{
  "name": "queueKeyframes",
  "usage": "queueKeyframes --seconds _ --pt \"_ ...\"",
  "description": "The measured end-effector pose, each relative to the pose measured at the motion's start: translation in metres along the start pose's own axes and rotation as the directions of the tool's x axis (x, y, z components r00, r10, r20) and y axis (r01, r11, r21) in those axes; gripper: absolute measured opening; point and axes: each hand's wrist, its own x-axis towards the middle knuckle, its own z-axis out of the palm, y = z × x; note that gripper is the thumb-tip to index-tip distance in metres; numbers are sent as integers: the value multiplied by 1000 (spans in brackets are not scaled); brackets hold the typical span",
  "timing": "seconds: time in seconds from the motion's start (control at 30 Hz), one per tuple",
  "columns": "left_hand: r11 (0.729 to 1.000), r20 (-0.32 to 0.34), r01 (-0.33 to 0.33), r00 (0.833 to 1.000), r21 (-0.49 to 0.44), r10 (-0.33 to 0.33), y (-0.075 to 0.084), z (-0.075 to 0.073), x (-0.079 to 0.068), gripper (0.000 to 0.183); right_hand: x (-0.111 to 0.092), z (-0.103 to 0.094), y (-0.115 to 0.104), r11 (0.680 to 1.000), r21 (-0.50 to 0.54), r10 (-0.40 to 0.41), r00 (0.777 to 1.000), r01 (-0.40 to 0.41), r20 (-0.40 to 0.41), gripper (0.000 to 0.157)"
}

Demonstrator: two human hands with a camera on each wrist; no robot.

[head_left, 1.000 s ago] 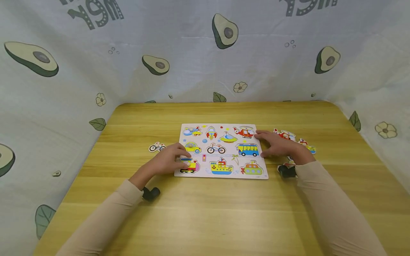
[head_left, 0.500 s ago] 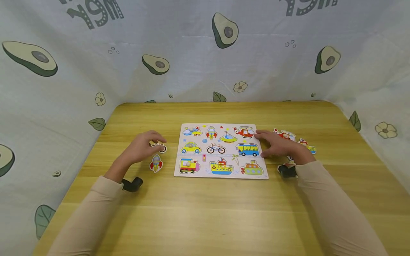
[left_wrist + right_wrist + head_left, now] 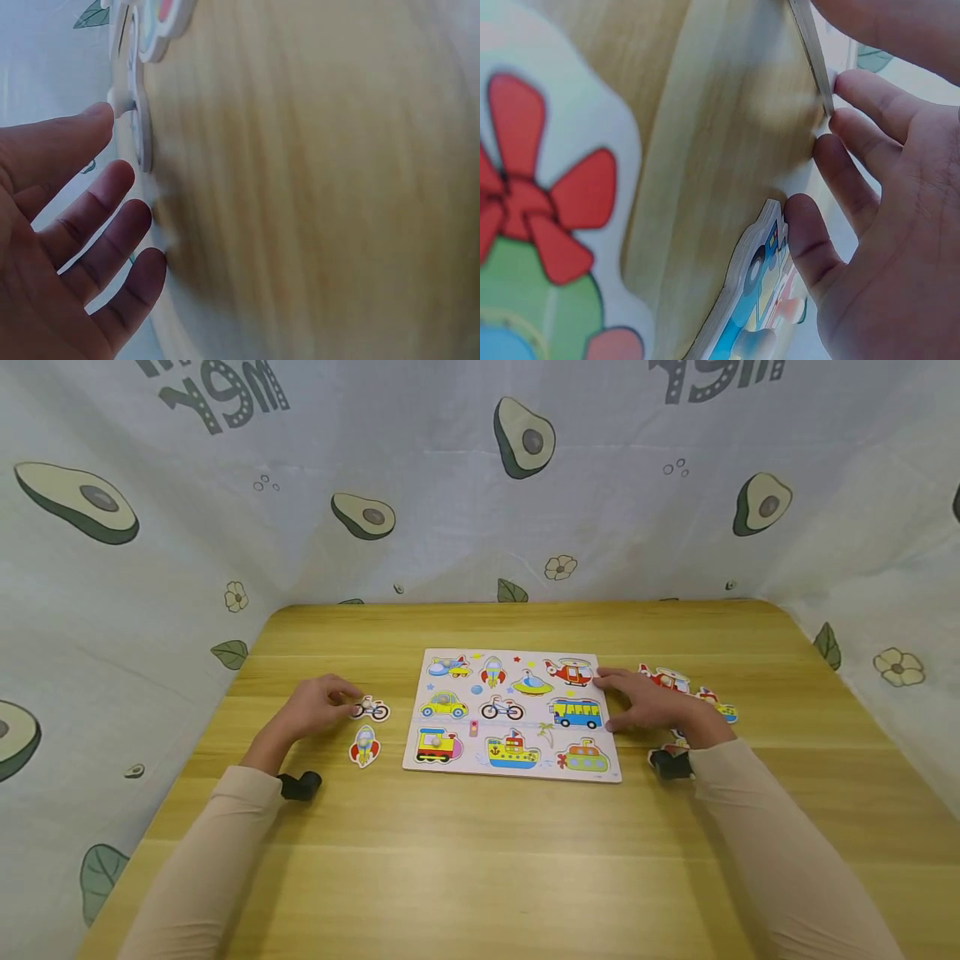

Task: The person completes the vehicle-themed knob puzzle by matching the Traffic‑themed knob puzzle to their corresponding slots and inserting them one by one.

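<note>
The puzzle board (image 3: pixel 474 756) carries vehicle pictures; the train (image 3: pixel 438 745) and the car (image 3: pixel 444 703) in it show knobs. My left hand (image 3: pixel 315 706) is at the left end of a bicycle puzzle piece (image 3: pixel 372 708) on the table. In the left wrist view its thumb (image 3: pixel 90 127) points at the white knob (image 3: pixel 118 99) on that piece, with the other fingers apart and loosely bent. Just nearer lies a rocket piece (image 3: pixel 364 747). My right hand (image 3: pixel 641 697) rests at the board's right side, fingers spread, fingertips at the edge (image 3: pixel 814 56).
To the right of the board lie a helicopter piece (image 3: pixel 665 677) and a ship piece (image 3: pixel 718 703), partly behind my right hand and wrist. Close to the right wrist camera are a green piece with a red propeller (image 3: pixel 547 202) and a blue wheeled piece (image 3: pixel 757 277).
My left hand has left the train on the board, gone left to the bicycle piece, then drawn back slightly, uncovering it. The board has turned slightly clockwise. My right hand keeps its place.
</note>
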Motion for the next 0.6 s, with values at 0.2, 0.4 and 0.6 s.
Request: queueKeyframes --seconds 0.2,0.4,0.6 --pt "999 34 42 999 9 -43 -2 3 4 25 1 1 0 1000 -8 2 1000 -2 4 84" --pt "998 50 57 997 6 -58 -2 6 7 23 2 2 2 1000 -7 -11 1000 12 6 83" --pt "999 46 48 998 -4 -48 -1 6 8 20 2 0 2 1000 -9 -1 1000 1 5 83"
